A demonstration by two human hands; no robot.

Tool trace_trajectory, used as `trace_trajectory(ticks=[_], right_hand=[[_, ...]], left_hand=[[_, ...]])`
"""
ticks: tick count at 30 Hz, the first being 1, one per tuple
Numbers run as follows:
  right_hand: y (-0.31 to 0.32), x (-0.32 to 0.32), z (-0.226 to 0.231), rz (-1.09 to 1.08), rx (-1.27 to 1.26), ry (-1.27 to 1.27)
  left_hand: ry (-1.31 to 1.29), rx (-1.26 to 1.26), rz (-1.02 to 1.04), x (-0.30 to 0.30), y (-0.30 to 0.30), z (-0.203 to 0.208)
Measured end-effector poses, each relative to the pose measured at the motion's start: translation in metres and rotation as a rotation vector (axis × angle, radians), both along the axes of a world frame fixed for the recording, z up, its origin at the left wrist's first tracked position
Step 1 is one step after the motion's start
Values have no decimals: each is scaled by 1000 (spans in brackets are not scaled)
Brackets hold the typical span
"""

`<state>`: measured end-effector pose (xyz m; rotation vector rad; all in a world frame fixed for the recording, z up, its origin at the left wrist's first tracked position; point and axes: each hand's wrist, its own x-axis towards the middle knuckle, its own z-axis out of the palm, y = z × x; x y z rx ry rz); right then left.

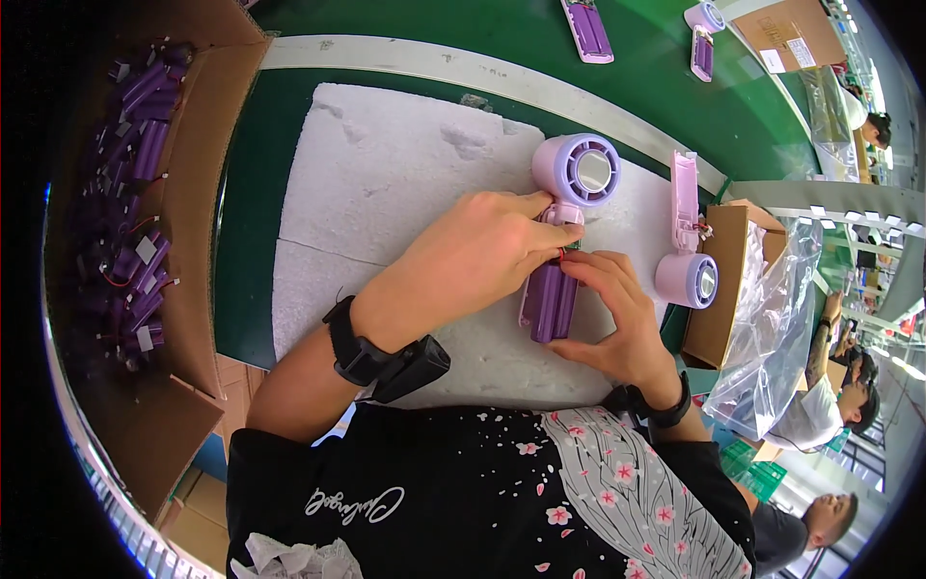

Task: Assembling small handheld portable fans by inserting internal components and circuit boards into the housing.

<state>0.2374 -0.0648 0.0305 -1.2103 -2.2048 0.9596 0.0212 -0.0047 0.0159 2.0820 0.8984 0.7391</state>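
A lilac handheld fan [550, 170] lies on a white foam sheet [386, 164], its round head pointing away from me and its handle opened up. My left hand [487, 246] is closed on the upper handle just below the head, thumb and fingers pinching near a small green circuit board and a red wire. A purple twin-cell battery pack [552, 304] sits in or over the handle shell; whether it is fully seated I cannot tell. My right hand [622, 318] grips this pack, fingertips at its wired end and thumb at its near end.
Another opened lilac fan [683, 275] lies right of the foam. A cardboard box [188, 212] full of purple battery packs stands at left. Beyond a pale rail [405, 60], more fan parts [588, 31] rest on the green belt. An open carton [719, 289] with plastic stands right; people work beyond.
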Motion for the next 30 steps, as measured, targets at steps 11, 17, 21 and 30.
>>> trace_trajectory(ticks=[11,17,21,30], right_hand=[[-7,-3,-1,-34,124,9],[-6,-7,-3,-34,213,-13],[-9,-7,-7,-34,251,-37],[-9,-3,-12,-22,278,-33]], left_hand=[[3,34,-42,-3,3,-1],[-6,6,-37,-4,3,0],[-26,-14,-46,-4,4,2],[-49,-69,-69,-3,4,1]])
